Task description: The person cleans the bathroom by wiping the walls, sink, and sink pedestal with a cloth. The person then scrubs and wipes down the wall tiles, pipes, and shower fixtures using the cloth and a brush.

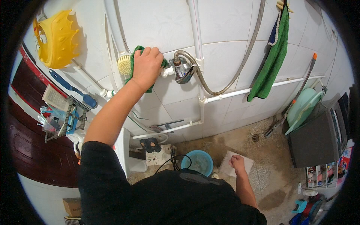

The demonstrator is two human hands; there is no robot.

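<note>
My left hand [149, 67] presses a dark green cloth [138, 51] against the white tiled wall, its fingers closed over it. Just left of the cloth hangs a pale yellow bristle brush [124, 65], partly covered by it. On the right, close to my fingers, a chrome shower valve [183, 71] sticks out of the wall, joined to a flexible metal hose [240, 67]. My right hand [237, 163] hangs low, away from the wall, with its fingers curled in and nothing visible in them.
A light blue basin [197, 162] with water stands on the floor. White pipes [258, 87] run along the wall, where a green towel [270, 62] hangs. A yellow spiky shower cap [58, 39] and blue brush [71, 86] hang left. A dark bin [311, 138] stands right.
</note>
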